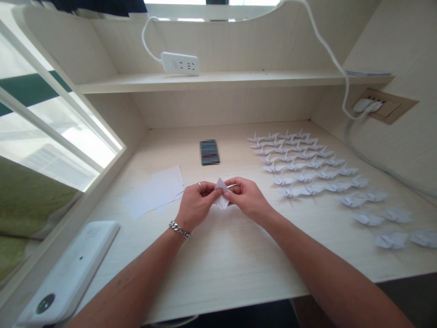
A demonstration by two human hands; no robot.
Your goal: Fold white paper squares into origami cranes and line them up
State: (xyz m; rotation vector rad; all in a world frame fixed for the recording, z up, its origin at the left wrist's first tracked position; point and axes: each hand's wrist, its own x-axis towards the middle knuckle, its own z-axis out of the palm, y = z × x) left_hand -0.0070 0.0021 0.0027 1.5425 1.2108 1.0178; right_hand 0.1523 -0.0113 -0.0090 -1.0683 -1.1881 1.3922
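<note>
Between my two hands is a small piece of folded white paper (221, 184), its pointed tip upward and a creased lower part below my thumbs. My left hand (197, 200), with a ring and a chain bracelet, pinches its left side. From the right, my right hand (248, 197) grips the other side, thumb on the front. The fingers behind the paper are partly hidden. White paper sheets (164, 189) lie flat just left of my left hand. Several rows of folded paper cranes (307, 164) stand on the desk to the right of my hands.
A dark phone (209, 152) lies beyond my hands. A long white device (71, 269) rests along the desk's left edge. On the shelf (239, 79) sits a white power strip (180, 63). A white cable (322, 41) runs down to the wall socket (385, 105).
</note>
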